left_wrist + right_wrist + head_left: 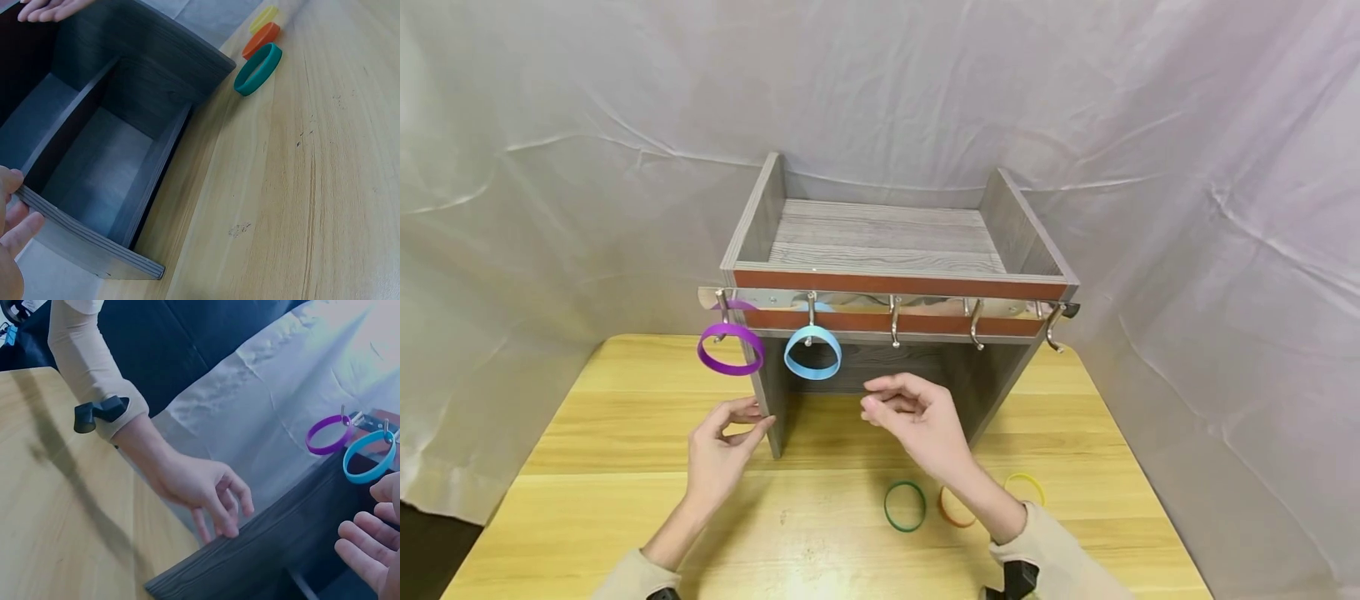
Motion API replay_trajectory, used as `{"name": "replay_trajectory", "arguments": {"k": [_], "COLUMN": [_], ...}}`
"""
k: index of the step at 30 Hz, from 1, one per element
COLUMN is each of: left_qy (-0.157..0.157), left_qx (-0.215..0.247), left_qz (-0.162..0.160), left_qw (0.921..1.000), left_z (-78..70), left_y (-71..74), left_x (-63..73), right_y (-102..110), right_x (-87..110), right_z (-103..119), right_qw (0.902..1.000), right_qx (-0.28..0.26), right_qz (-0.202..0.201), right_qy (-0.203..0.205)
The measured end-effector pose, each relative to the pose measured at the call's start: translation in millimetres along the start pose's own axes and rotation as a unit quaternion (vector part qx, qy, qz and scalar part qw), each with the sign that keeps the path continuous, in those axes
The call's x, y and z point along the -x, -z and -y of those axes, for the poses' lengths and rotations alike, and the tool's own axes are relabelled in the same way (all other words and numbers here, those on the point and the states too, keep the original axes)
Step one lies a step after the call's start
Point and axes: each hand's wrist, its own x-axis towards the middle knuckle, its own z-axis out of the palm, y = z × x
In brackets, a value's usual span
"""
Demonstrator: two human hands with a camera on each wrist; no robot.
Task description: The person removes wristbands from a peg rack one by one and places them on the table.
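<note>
My left hand (718, 450) grips the front edge of the grey wooden shelf's left side panel (770, 417), thumb at the edge and fingers on the outer side. My right hand (921, 421) hovers in front of the shelf, fingers loosely bent, holding nothing. Near it, a light blue wristband (812, 352) hangs from the second hook from the left. From the leftmost hook hangs a purple wristband (731, 350). On the table lie a green wristband (905, 506), an orange wristband (261, 41) and a yellow wristband (1026, 487); my right forearm partly covers the orange one in the head view.
A metal hook rail (857, 302) runs across the shelf's upper front, its three right hooks bare. The shelf stands on a wooden table (625, 417). Grey sheeting (880, 92) surrounds the table at the back and sides.
</note>
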Motion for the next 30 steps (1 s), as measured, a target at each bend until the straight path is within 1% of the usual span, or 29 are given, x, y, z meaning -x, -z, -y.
{"name": "replay_trajectory", "arguments": {"k": [3,8,13,18,25,30], "left_qy": [-0.001,0.003,0.008,0.006,0.008,0.012], "left_qx": [0.002,0.005,0.008,0.008,0.009,0.005], "left_qz": [0.000,-0.001,0.000,0.001,0.005,0.006], "left_qw": [1.0000,1.0000,0.9999,0.9999,0.9999,0.9999], "left_z": [-0.4,-0.7,-0.6,-0.1,-1.0,-2.2], "left_y": [0.7,1.5,2.0,1.9,1.8,1.8], "left_x": [0.4,1.1,1.2,0.4,-0.7,-1.2], "right_y": [-6.4,-14.2,-18.9,-22.4,-25.9,-28.1], "right_x": [-6.1,-14.0,-23.1,-28.0,-32.9,-36.2], "right_z": [4.5,10.2,9.5,11.2,11.8,15.0], "right_qw": [0.9998,0.9994,0.9994,0.9997,0.9997,0.9996], "right_qx": [0.005,-0.002,-0.012,-0.018,-0.004,-0.014], "right_qz": [-0.008,-0.017,-0.017,-0.003,0.000,0.003], "right_qy": [0.018,0.029,0.026,0.017,0.023,0.024]}}
